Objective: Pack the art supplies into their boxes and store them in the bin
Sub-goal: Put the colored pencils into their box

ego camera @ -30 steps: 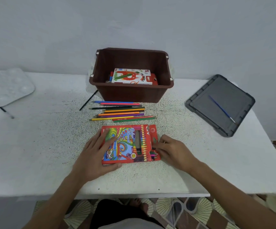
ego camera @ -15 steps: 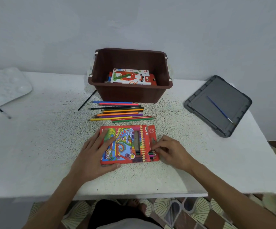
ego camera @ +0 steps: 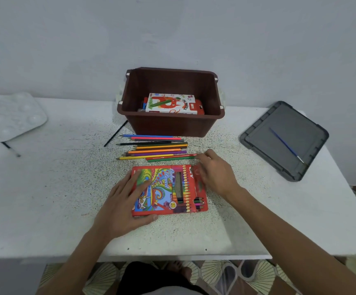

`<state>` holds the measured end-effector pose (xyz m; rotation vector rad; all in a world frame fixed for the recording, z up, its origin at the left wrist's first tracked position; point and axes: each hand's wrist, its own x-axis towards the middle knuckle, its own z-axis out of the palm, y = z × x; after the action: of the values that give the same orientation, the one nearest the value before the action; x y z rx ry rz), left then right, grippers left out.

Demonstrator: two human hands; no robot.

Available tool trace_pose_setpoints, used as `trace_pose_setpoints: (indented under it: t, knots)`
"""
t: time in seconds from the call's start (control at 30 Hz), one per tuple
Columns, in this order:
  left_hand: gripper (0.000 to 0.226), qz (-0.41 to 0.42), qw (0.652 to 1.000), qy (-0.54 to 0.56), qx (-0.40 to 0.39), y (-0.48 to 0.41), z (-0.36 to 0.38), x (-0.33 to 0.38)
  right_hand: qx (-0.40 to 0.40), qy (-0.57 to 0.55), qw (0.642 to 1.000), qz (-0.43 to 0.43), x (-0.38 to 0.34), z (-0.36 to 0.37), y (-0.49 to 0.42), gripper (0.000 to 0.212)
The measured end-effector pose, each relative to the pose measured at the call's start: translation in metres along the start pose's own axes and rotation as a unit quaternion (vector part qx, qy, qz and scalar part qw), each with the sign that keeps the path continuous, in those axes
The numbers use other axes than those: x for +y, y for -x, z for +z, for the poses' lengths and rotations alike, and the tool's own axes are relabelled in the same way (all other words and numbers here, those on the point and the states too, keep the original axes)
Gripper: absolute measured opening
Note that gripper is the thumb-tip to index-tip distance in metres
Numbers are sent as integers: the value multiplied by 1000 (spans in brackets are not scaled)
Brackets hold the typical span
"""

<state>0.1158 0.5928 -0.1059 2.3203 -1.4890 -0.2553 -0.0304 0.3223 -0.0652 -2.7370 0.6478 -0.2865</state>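
Speckled white tabletop. Brown bin at the back centre, open, w/ an oil pastels box lying flat inside. Grey lid well apart to the right, a thin blue brush on it. White palette far left. None of these has shifted vs. 0.5 s ago.

Red pencil box flat near the front edge, same spot; a few pencil ends poke out at its right end.

L hand: grip wide, fingers flat on the box's left half, thumb along the near edge, as before.

R hand: was at the box's right end, now up at the loose pencils lying in a row btw. box and bin. Fingertips at the end of the red pencil; motion blur, can't tell if the grip has closed on it.
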Motion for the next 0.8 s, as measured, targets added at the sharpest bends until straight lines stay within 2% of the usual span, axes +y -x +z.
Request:
trace_pose_setpoints:
  t: [0.2,0.33,0.5,0.63,0.8]
  knots:
    - [96,-2,1000,-1,-1,0,0,0,-23,132,991,-32,1,5,-9,35]
    - [97,-4,1000,-10,-3,-1,2,-1,-18,128,991,-34,1,6,-9,36]
    - [98,-8,1000,-12,-8,-1,2,-2,-41,130,990,-27,4,4,-12,50]
    - [98,-9,1000,-12,-8,-1,2,-1,-43,134,990,-22,6,2,-13,45]
    - [97,-3,1000,0,3,-2,2,-1,14,123,992,-10,17,-3,1,29]
